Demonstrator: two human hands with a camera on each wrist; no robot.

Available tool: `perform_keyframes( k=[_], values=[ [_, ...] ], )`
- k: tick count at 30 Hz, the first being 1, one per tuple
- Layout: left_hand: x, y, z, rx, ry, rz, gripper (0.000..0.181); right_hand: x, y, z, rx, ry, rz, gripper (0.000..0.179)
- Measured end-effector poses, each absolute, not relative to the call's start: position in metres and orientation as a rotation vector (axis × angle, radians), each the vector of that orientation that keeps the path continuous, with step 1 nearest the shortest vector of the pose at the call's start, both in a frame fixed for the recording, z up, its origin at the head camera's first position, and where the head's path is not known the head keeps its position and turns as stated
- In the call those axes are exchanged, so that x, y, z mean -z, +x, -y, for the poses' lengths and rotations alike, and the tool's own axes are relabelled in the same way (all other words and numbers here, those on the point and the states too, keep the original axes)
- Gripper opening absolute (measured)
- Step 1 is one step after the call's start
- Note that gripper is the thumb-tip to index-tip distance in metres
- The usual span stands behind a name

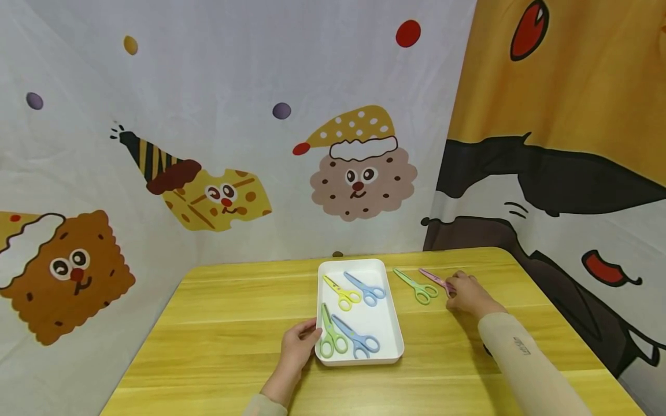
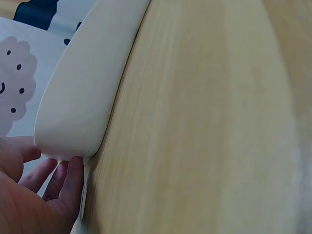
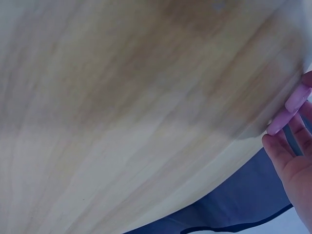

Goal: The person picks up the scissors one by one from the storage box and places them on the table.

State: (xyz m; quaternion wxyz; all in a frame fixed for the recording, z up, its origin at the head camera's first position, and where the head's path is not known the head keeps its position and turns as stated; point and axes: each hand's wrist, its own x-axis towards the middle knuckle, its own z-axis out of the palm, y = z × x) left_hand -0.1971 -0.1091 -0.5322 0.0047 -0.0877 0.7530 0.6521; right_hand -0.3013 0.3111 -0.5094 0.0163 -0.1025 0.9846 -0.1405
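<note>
Table (image 1: 229, 318) beneath both hands. White tray (image 1: 384, 329), one, right of left hand (image 1: 300, 345), whose thumb and fingers grip its edge; left wrist view adds fingertips against outer wall. Right hand (image 1: 472, 296) pinches pink scissors (image 1: 434, 277) by handles, clear in right wrist view, mostly covered in head view. Six scissors total. In tray, between hands: two blue scissors (image 1: 366, 289), one yellow pair (image 1: 341, 292), one green pair (image 1: 328, 329). Second green pair (image 1: 418, 285) on table, just left of right hand.
</note>
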Motion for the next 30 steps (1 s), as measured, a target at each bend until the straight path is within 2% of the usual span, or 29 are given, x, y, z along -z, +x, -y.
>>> perform_keyframes(
  k=[16,30],
  values=[
    [0.533,-0.199,0.1102,-2.041,-0.269,-2.375,0.035,0.5084,-0.305,-0.3089,0.431,-0.299,-3.017,0.056],
    [0.5327,-0.1988,0.1094,-2.034,-0.262,-2.385,0.035,0.5047,-0.2997,-0.3102,0.394,-0.461,-3.076,0.035]
  ],
)
